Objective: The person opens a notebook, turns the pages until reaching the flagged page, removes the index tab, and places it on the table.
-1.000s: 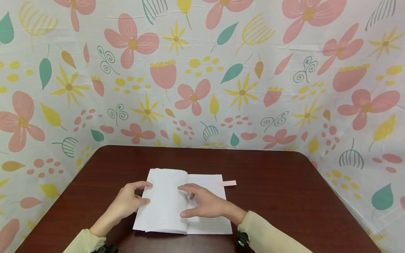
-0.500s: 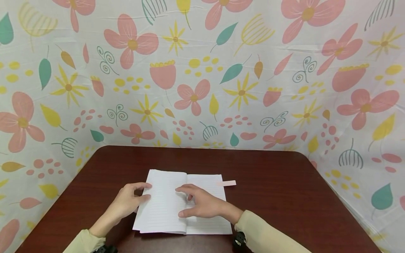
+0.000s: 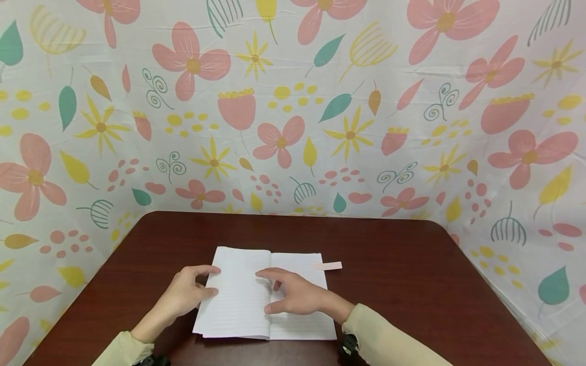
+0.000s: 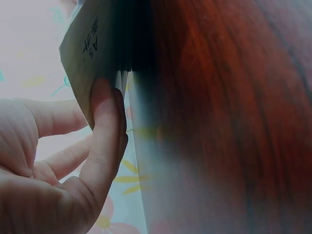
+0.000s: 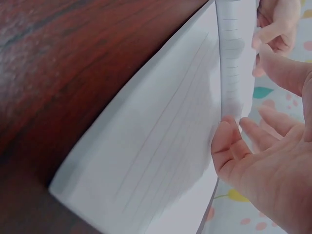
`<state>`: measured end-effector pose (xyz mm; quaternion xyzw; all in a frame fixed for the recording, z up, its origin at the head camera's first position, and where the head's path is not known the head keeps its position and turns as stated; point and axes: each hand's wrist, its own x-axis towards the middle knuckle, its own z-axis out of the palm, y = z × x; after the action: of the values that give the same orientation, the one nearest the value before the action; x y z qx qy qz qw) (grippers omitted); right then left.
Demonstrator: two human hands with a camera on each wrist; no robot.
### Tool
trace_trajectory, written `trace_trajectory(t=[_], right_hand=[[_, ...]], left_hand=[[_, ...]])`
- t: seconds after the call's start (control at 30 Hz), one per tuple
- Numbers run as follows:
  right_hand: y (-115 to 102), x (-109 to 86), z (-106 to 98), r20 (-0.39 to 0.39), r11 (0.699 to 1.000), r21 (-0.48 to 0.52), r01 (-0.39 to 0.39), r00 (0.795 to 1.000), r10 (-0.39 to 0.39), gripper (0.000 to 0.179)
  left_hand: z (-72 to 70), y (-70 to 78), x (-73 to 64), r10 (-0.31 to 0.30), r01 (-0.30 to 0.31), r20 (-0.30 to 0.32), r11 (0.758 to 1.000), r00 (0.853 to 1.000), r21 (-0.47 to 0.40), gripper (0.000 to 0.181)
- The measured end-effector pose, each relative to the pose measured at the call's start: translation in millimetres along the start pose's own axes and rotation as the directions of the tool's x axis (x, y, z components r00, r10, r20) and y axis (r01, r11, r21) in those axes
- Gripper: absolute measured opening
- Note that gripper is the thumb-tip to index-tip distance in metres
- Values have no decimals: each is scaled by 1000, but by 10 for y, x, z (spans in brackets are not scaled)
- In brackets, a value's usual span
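Note:
An open notebook (image 3: pixel 235 295) with white, lined pages lies on the table. My left hand (image 3: pixel 186 292) grips its left edge, thumb and index finger over the page, other fingers underneath. From below, the left wrist view shows those fingers (image 4: pixel 105 126) against the cover (image 4: pixel 80 58), which has dark handwriting on it. Over the centre fold is my right hand (image 3: pixel 297 292), thumb and index finger stretched toward the left page and the other fingers bent. The right wrist view has its lower fingertips (image 5: pixel 225 139) right at the page by the fold.
A pale pink strip (image 3: pixel 330 265) sticks out from the notebook's right edge. The dark reddish-brown table (image 3: pixel 389 269) reaches back to a flower-patterned cloth (image 3: pixel 293 101), which also hangs along the sides. Black straps (image 3: pixel 350 344) sit at the wrists.
The left page was bulging near the fold a second ago and now lies flatter, its lines clearer. My right hand shifted slightly left and back; my left hand keeps its grip.

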<state>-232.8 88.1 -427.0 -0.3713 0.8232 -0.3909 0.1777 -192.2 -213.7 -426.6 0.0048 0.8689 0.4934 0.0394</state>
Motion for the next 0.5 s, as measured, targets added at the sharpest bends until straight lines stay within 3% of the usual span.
trace_trajectory(t=[0.27,0.5], right_hand=[[39,-74,-61,-32,1000,-11,-19,999,19,73],[111,-179,-147,-55,999,-14,-41,998,40,73]], left_hand=[[16,25,0,18,-18,-11,998,1000,57,44],[56,26,19,70,-63,-39,983,997,173,44]])
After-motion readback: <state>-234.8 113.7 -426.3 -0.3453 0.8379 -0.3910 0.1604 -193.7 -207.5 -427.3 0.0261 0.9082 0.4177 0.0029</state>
